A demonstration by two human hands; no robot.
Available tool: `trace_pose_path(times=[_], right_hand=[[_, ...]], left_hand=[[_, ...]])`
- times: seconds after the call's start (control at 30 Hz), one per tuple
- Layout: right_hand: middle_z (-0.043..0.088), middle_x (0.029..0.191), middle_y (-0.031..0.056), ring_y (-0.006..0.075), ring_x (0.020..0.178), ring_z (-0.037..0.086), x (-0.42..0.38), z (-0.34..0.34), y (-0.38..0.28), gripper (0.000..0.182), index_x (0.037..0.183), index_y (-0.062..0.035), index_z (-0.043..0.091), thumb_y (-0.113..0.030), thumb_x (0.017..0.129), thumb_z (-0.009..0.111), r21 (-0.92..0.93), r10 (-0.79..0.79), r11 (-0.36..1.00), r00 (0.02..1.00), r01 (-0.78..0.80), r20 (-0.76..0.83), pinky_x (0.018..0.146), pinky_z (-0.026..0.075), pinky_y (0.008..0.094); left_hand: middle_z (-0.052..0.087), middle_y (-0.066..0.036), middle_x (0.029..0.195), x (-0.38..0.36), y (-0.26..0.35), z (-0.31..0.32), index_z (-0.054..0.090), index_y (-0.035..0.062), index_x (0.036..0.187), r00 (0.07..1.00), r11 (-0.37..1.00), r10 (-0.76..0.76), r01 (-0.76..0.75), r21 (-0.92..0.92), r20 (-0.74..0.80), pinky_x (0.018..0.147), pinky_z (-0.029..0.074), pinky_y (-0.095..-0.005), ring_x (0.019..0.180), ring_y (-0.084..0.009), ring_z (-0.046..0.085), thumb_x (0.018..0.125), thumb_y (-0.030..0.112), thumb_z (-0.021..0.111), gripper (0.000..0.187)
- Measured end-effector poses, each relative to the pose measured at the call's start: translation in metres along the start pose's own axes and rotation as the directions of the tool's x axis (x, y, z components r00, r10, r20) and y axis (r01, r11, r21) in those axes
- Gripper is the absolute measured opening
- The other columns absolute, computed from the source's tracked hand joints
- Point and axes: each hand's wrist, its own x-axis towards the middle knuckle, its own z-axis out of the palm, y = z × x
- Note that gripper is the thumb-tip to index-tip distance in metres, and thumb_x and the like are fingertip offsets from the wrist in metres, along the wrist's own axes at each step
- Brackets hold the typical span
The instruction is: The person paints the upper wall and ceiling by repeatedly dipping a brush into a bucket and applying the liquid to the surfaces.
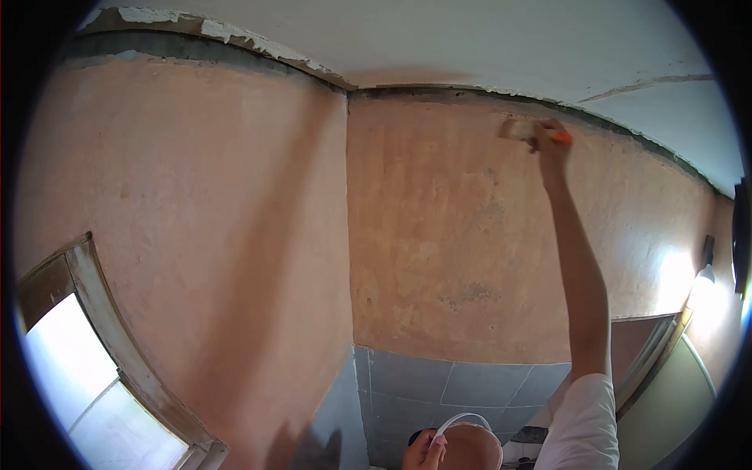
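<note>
High on the orange-pink wall (427,227), just under the ceiling edge, my right hand (553,139) is closed round the orange handle of a flat brush (518,130). The brush lies sideways, its bristle end pointing left against or very close to the wall. At the bottom of the view my left hand (425,452) grips the white handle of a bucket (472,446). Inside the bucket the contents look pinkish-brown. The bucket's lower part is cut off by the frame.
A wood-framed window (110,313) is at the lower left. Grey tiles (407,384) cover the lower wall. At the right are a lit bulb (706,276) and a door frame (654,360). The white ceiling (470,39) has a rough, broken edge.
</note>
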Motion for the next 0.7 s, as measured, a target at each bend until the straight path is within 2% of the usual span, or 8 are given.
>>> trace_pose_path(times=[0.13, 0.2, 0.33, 0.43, 0.5, 0.6, 0.63, 0.7], right_hand=[[0.064, 0.088, 0.0064, 0.0124, 0.07, 0.061, -0.039, -0.073, -0.062, 0.019, 0.101, -0.0018, 0.065, -0.019, 0.094, 0.065, 0.066, -0.009, 0.998, 0.989, 0.019, -0.147, 0.059, 0.05, 0.0267], [0.064, 0.09, 0.0084, 0.0135, 0.072, 0.062, -0.065, -0.106, -0.093, 0.024, 0.104, 0.0003, 0.064, -0.02, 0.092, 0.067, 0.045, 0.022, 0.999, 0.978, -0.013, -0.206, 0.062, 0.051, 0.0273], [0.061, 0.093, 0.0081, 0.0137, 0.079, 0.059, -0.116, -0.164, -0.149, 0.028, 0.108, 0.001, 0.062, -0.024, 0.094, 0.063, -0.07, 0.125, 0.987, 0.965, -0.144, -0.23, 0.072, 0.049, 0.028], [0.058, 0.096, 0.0039, 0.0115, 0.082, 0.056, -0.147, -0.209, -0.168, 0.028, 0.111, 0.0007, 0.063, -0.022, 0.096, 0.059, -0.234, 0.156, 0.951, 0.966, -0.204, -0.206, 0.072, 0.045, 0.0252], [0.057, 0.097, 0.002, 0.0096, 0.08, 0.054, -0.168, -0.242, -0.173, 0.027, 0.112, -0.001, 0.063, -0.023, 0.096, 0.059, -0.391, 0.161, 0.893, 0.969, -0.224, -0.188, 0.072, 0.043, 0.0247], [0.058, 0.098, 0.0003, 0.0078, 0.08, 0.055, -0.201, -0.286, -0.184, 0.027, 0.113, -0.0033, 0.063, -0.024, 0.095, 0.061, -0.038, 0.408, 0.91, 0.908, -0.413, -0.096, 0.07, 0.043, 0.024], [0.058, 0.098, 0.0003, 0.0078, 0.08, 0.055, -0.212, -0.29, -0.191, 0.027, 0.113, -0.0033, 0.063, -0.024, 0.095, 0.061, -0.041, 0.421, 0.904, 0.903, -0.426, -0.09, 0.07, 0.043, 0.024], [0.059, 0.097, 0.0005, 0.0062, 0.082, 0.056, -0.237, -0.294, -0.21, 0.025, 0.11, -0.005, 0.063, -0.023, 0.093, 0.063, -0.3, 0.464, 0.803, 0.857, -0.514, -0.226, 0.062, 0.046, 0.022]], left_hand=[[0.042, 0.004, 0.062, 0.001, 0.019, 0.003, 0.053, 0.0085, 0.086, 1.0, 0.99, 0.001, 0.001, -0.141, 0.012, 0.051, 0.032, -0.0231, 0.055, -0.0052, 0.037, 0.106, 0.027, 0.047, 0.027], [0.043, 0.004, 0.062, 0.001, 0.013, 0.0, 0.054, 0.008, 0.086, 0.995, 1.0, 0.0, -0.002, 0.022, 0.097, 0.051, 0.033, -0.0231, 0.056, -0.005, 0.038, 0.106, 0.026, 0.047, 0.027], [0.045, 0.004, 0.064, -0.012, 0.028, 0.009, 0.054, 0.008, 0.086, 0.993, 0.996, -0.091, 0.089, 0.023, 0.081, 0.052, 0.034, -0.023, 0.057, -0.005, 0.04, 0.106, 0.024, 0.046, 0.027], [0.046, 0.004, 0.066, -0.021, 0.024, 0.021, 0.054, 0.0077, 0.086, 0.996, 1.0, -0.014, 0.014, 0.004, 0.089, 0.052, 0.034, -0.0229, 0.056, -0.0054, 0.041, 0.105, 0.022, 0.047, 0.025], [0.043, 0.005, 0.065, -0.023, 0.041, 0.031, 0.055, 0.0083, 0.088, 0.992, 0.975, -0.008, 0.036, -0.219, 0.128, 0.05, 0.033, -0.0221, 0.054, -0.0045, 0.038, 0.105, 0.021, 0.048, 0.021], [0.047, 0.004, 0.068, -0.024, 0.045, 0.032, 0.057, 0.0045, 0.102, 0.945, 0.983, -0.038, 0.094, -0.157, 0.325, 0.054, 0.036, -0.0214, 0.059, -0.003, 0.044, 0.103, 0.022, 0.052, 0.018], [0.047, 0.004, 0.068, -0.025, 0.048, 0.035, 0.057, 0.0045, 0.102, 0.947, 0.982, -0.051, 0.106, -0.157, 0.318, 0.054, 0.036, -0.0214, 0.059, -0.003, 0.044, 0.103, 0.022, 0.052, 0.018], [0.047, 0.003, 0.068, -0.027, 0.055, 0.044, 0.054, 0.0048, 0.1, 0.927, 0.988, -0.045, 0.096, -0.119, 0.373, 0.055, 0.034, -0.0207, 0.06, -0.0024, 0.04, 0.105, 0.018, 0.046, 0.016]])
